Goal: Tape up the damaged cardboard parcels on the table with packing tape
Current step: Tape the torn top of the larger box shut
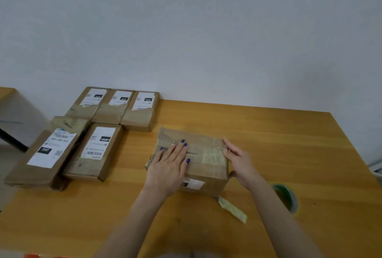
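Observation:
A brown cardboard parcel lies in the middle of the wooden table, with tape strips across its top. My left hand rests flat on the parcel's left half, fingers spread. My right hand presses against the parcel's right edge, fingers straight and together. A loose strip of tape hangs off the parcel's near right corner onto the table. A roll of packing tape lies on the table just right of my right forearm, partly hidden by it.
Three labelled parcels sit in a row against the wall at the back left. More labelled parcels lie at the table's left edge, one stack overhanging it. A white wall stands behind the table.

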The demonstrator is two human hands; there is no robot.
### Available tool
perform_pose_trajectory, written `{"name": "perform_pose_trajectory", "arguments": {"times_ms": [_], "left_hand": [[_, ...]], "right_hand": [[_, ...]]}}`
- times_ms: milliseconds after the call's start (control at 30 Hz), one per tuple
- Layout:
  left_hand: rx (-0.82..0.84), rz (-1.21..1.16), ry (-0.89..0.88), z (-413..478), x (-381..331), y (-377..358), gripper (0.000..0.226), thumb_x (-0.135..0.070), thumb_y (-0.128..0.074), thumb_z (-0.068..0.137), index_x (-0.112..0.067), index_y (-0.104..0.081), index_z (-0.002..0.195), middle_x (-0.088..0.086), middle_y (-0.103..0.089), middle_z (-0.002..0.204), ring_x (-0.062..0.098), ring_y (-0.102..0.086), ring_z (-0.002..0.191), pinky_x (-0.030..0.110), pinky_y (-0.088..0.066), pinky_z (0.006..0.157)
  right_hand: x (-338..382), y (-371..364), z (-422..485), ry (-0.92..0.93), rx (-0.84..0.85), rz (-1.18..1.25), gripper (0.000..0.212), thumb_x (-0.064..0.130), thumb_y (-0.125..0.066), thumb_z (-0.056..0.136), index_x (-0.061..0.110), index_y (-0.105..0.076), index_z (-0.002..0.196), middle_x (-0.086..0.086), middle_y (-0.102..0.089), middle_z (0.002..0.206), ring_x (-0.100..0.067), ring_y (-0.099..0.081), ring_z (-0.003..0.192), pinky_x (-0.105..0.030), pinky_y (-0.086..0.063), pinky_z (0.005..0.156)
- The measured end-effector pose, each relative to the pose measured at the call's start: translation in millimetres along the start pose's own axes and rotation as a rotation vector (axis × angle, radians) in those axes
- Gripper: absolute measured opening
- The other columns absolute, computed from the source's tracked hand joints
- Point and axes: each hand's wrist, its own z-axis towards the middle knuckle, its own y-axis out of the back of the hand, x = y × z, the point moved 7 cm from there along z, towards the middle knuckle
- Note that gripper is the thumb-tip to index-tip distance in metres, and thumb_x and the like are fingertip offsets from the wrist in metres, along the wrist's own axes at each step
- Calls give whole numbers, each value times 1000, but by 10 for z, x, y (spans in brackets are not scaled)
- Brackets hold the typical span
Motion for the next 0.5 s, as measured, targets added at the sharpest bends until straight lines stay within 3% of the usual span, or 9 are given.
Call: {"name": "perform_pose_trajectory", "arguments": {"times_ms": [133,200,267,333,400,467,500], "left_hand": [[18,43,57,-78,270,46,82,-57,40,66,-30,18,141,-12,11,157,3,22,135,38,13,112],[21,72,88,-75,235,73,86,-57,42,69,-26,15,144,-8,10,158,8,20,140,39,16,111],[9,85,127,-20,125,126,69,-51,17,90,-18,8,150,0,8,159,16,15,145,40,14,113],[20,77,22,46,-205,180,62,-47,-1,99,-14,5,151,3,9,159,19,14,146,39,12,115],[76,54,-167,100,-699,92,61,-46,-5,101,-13,6,151,5,11,159,19,15,146,39,11,116],[127,12,-241,131,-1072,-47,66,-48,-5,100,-8,8,150,10,12,159,22,15,146,37,12,115],[127,14,-248,138,-1152,-80,70,-51,1,97,-6,9,150,12,13,158,23,14,146,36,13,114]], "right_hand": [[-31,-20,0,-15,31,42,45,23,-47,101,42,-42,141,9,-35,152,-26,-36,137,-47,-54,72],[-36,-25,-13,-31,33,69,52,24,-48,101,42,-31,146,8,-35,152,-27,-38,135,-44,-54,68],[-72,8,-1,-78,25,140,69,23,-53,98,39,-13,152,6,-35,152,-28,-38,135,-44,-53,64],[-189,32,39,-188,19,236,84,22,-63,92,30,-7,154,1,-35,153,-31,-36,137,-46,-53,61],[-254,37,76,-235,27,251,72,24,-67,90,20,-29,151,-3,-46,145,-30,-44,131,-42,-53,58],[-234,31,86,-200,40,225,41,27,-61,92,19,-56,133,1,-60,130,-23,-56,117,-35,-49,59],[-228,30,97,-183,40,215,35,28,-58,93,19,-60,126,4,-63,124,-20,-59,112,-35,-48,63]]}}
